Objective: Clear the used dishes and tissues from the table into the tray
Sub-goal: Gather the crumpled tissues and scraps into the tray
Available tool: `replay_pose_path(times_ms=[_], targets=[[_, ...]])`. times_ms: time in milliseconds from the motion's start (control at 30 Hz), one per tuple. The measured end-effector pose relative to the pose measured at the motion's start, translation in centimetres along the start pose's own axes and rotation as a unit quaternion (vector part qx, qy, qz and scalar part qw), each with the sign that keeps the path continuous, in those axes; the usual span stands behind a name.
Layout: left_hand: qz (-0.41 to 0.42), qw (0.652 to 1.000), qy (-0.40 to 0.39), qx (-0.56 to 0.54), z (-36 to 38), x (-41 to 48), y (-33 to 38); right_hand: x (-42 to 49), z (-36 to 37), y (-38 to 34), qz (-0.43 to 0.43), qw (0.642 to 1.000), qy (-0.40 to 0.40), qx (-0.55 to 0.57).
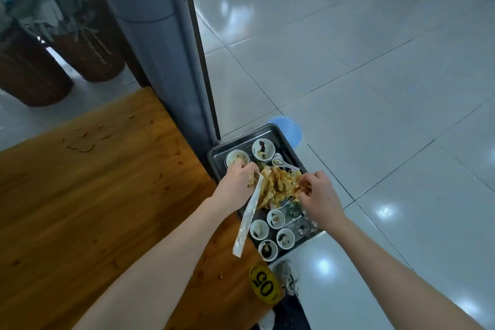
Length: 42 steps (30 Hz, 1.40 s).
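Note:
A dark metal tray (218,155) sits off the right edge of the wooden table (93,182), resting on a blue stool (290,127). It holds several small white bowls (263,150) with dark residue and a white spoon (281,162). A heap of stained, crumpled tissues (278,186) lies on a plate in the tray's middle. My left hand (237,182) grips the heap's left side together with a long white paper wrapper (247,220) that hangs down. My right hand (320,197) pinches the heap's right side.
The table carries food scraps (83,146) and sauce drips, and a yellow number tag (263,285) at its near corner. A grey pillar (160,43) stands behind the tray. Woven baskets (29,75) stand far left. Glossy tiled floor (375,88) spreads to the right. My shoe (289,274) is below.

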<state>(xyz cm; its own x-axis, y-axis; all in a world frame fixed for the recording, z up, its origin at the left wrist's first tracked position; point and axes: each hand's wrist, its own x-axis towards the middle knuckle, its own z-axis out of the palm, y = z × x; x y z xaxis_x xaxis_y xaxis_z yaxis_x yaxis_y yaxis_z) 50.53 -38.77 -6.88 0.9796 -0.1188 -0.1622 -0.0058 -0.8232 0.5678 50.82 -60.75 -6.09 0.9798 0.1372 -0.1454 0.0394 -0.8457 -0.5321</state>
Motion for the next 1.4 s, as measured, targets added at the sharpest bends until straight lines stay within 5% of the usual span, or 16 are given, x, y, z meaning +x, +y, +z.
replay_pose_path(times_ms=[467,733,1400], targets=[[-0.137,0.987,0.048,-0.075,5.0,10.7,2.0,13.6,1.0,4.6,-0.032,0.994,-0.104,-0.013],[-0.185,0.973,-0.030,-0.137,7.1,11.7,0.8,17.8,2.6,6.1,-0.034,0.982,-0.185,-0.005],[-0.261,0.961,0.089,0.008,-0.8,5.9,1.1,16.6,0.2,-0.6,-0.155,0.968,-0.188,-0.062]])
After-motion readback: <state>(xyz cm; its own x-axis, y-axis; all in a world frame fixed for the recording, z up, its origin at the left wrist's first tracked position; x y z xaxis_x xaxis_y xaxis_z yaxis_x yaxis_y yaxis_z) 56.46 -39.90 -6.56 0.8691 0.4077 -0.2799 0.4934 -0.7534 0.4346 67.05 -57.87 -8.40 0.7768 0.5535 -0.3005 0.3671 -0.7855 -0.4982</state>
